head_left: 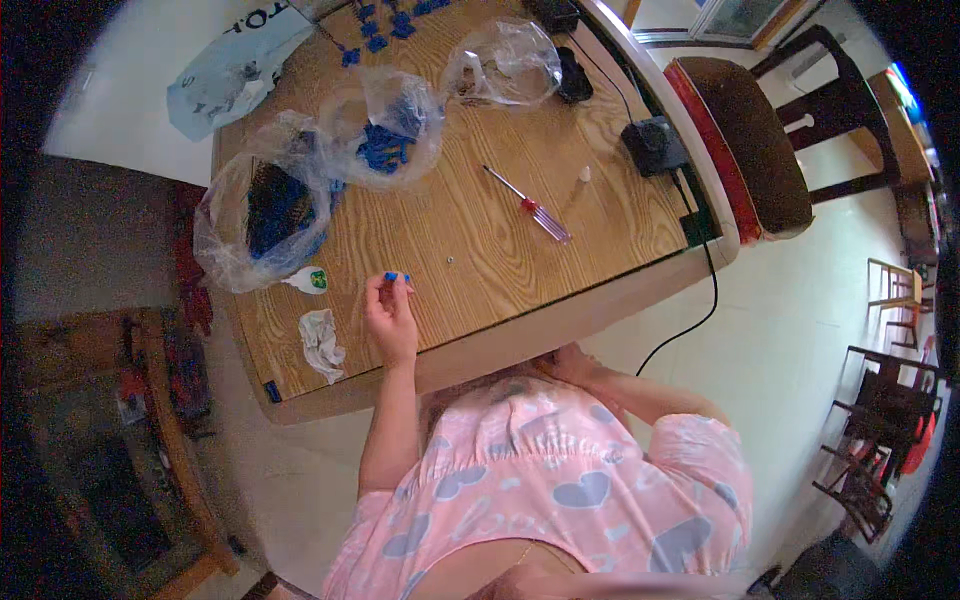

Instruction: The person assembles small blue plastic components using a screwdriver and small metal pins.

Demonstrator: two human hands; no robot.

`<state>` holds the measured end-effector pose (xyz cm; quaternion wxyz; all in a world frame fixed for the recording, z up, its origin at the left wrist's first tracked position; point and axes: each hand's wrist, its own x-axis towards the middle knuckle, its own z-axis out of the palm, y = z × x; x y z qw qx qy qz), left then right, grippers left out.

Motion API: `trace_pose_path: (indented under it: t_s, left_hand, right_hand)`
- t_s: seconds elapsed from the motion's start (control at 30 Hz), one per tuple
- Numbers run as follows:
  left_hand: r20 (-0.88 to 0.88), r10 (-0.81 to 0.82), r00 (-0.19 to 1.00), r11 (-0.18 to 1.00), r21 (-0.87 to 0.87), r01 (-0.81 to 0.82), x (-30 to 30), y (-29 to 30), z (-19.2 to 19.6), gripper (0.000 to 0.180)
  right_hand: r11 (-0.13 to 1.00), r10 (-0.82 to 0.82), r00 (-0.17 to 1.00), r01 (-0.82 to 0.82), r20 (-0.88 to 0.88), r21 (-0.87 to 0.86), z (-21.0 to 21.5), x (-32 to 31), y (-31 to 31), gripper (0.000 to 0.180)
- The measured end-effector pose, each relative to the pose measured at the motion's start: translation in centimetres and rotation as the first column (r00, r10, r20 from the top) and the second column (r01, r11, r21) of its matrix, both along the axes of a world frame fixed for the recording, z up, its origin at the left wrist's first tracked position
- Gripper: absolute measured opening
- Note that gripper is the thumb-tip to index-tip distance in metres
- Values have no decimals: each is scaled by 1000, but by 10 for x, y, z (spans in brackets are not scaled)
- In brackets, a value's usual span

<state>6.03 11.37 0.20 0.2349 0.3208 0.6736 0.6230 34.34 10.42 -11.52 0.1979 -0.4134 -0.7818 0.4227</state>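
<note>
My left hand [391,318] is raised over the near left part of the wooden tabletop [480,305]. Its fingertips pinch a small blue plastic piece [397,277]. Down at the table's near edge, beside my lap, is my right hand [570,364]; its fingers are mostly hidden. A tiny metal nut or ring [450,260] lies to the right of my left hand. Farther right rests a screwdriver [541,219] with a clear handle and red collar. Open plastic bags hold dark blue pieces [280,210] at the left and brighter blue pieces [385,148] toward the middle.
A crumpled tissue [321,345] and a white item with a green mark [312,280] lie at the left. Another clear bag [505,65], a black tray [573,75] and several blue parts [376,42] sit farther back. A black adapter [655,146] trails a cable near the right edge.
</note>
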Motion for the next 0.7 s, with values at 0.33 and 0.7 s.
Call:
trace_pose_path:
  t_s: [0.33,0.7]
  left_hand:
    - [-27,-20,999,989,143,24,3,-4,0,9]
    - [-68,-679,731,676,-446,586,28,-152,4,13]
  right_hand:
    - [988,122,992,-124,35,87,-49,-23,-30,43]
    - [900,421,803,-429,423,-81,-78,-70,-36,43]
